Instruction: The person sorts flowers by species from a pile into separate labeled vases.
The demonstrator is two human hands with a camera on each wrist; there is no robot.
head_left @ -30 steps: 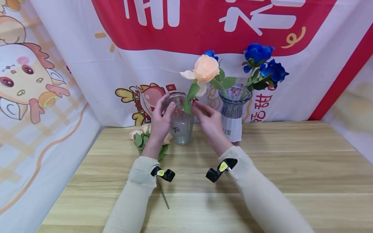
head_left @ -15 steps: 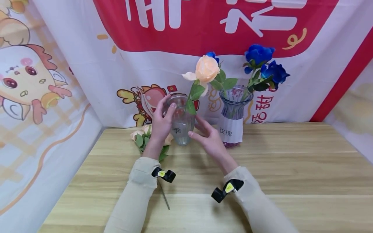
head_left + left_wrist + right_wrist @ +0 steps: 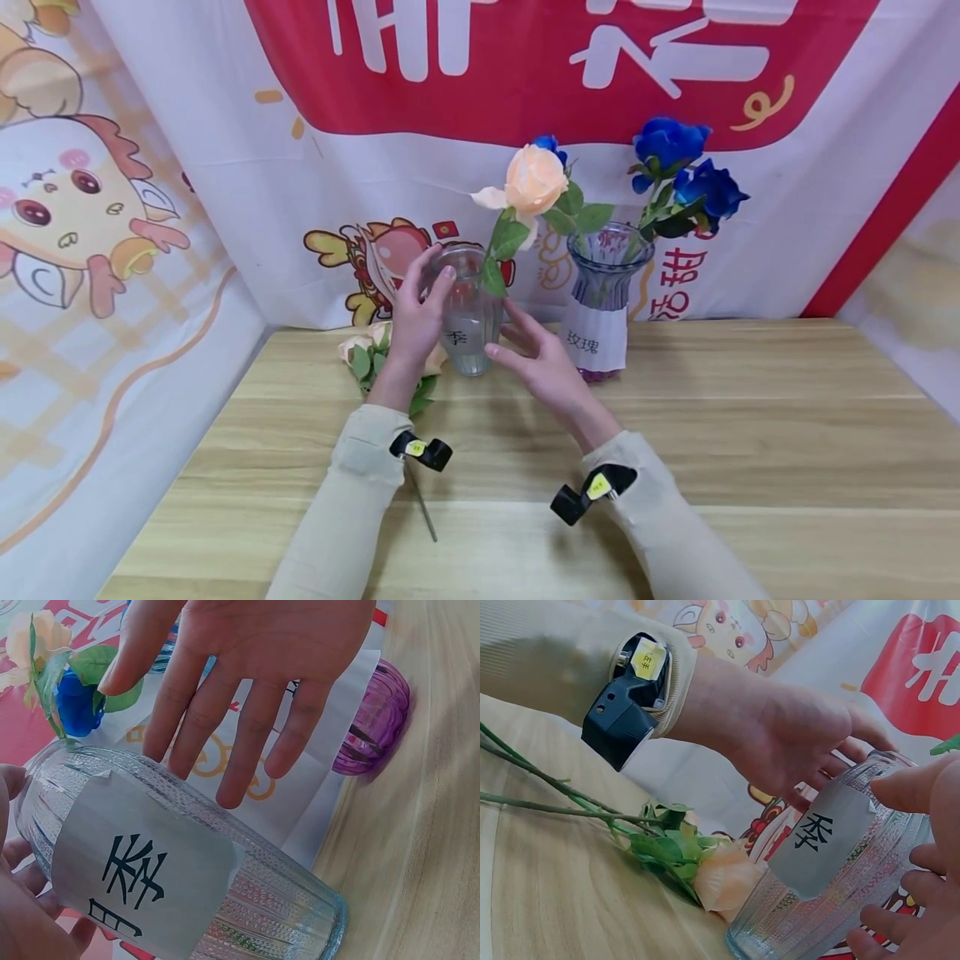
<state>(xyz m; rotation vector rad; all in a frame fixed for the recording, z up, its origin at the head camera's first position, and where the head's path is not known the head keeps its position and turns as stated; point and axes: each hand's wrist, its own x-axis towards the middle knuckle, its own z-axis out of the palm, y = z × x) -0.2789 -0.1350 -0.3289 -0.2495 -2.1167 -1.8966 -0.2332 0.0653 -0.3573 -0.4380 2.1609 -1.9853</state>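
A: Hands, quick?

B: Left hand (image 3: 416, 321) grips the clear ribbed-glass vase (image 3: 474, 321) near its rim, thumb in front, fingers behind. Right hand (image 3: 546, 362) is just beside the vase's right side, fingers extended, grasping nothing. Contact with the glass? Can't tell.

A: Where's that vase?

B: Upright on the pale wood-grain table (image 3: 750, 433), far side, left of the other vase, well apart from it. White paper label (image 3: 150, 862) on the front.

A: What's in it?

B: One peach fabric-looking rose (image 3: 535, 179), it seems: bloom above the rim, leaning right, no hand on it. Stem inside isn't clear.

A: Other container?

B: Blue-tinted fluted glass vase (image 3: 603, 292) with purple base, white label too. Two blue roses (image 3: 711, 192) lean out right; a third blue rose (image 3: 551, 143), half hidden behind the peach bloom, seems to be from the same vase.

A: Progress?

B: My read: partway. Blue ones look done, one peach placed. Left over: the loose peach roses (image 3: 726, 879) lying on the table, left of the clear vase; exact count hidden by the arm.
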